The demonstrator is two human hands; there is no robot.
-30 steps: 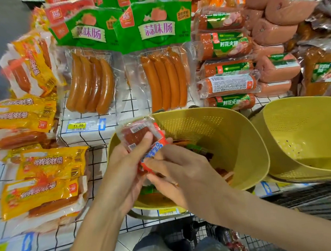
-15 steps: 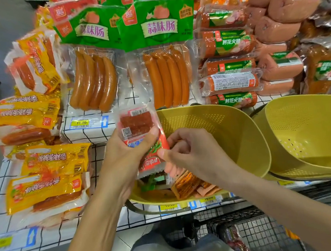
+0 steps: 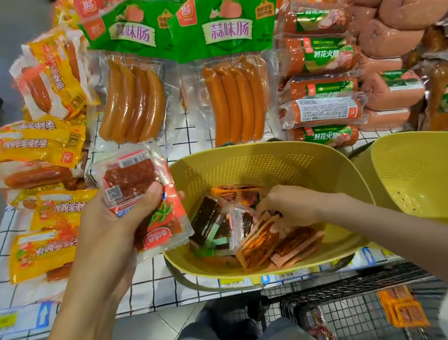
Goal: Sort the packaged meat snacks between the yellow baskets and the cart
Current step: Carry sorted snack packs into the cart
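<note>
At the near edge of the table [image 3: 151,288], checked cloth, price tags along the front. Left hand [image 3: 107,232] raised just left of the near yellow basket [image 3: 243,163], thumb clamped over a small stack of snack packets [image 3: 136,187]. Top packet is clear-fronted, with a dark red meat slab and the barcode side up; a red-and-green packet fans out beneath it. Right hand [image 3: 287,207] down inside the same basket, fingers curled onto the loose packets [image 3: 258,242] heaped there, orange-striped ones and dark ones with green labels. Whether it grips one or only touches, cannot tell. Second yellow basket [image 3: 419,176] just beside the first, to the right. Wire cart [image 3: 363,317] below the table edge, an orange packet [image 3: 402,308] lying in it. Behind the baskets: green-topped sausage packs [image 3: 225,62]; yellow-wrapped sausages [image 3: 33,142] at left; ham rolls [image 3: 320,108] at right.
</note>
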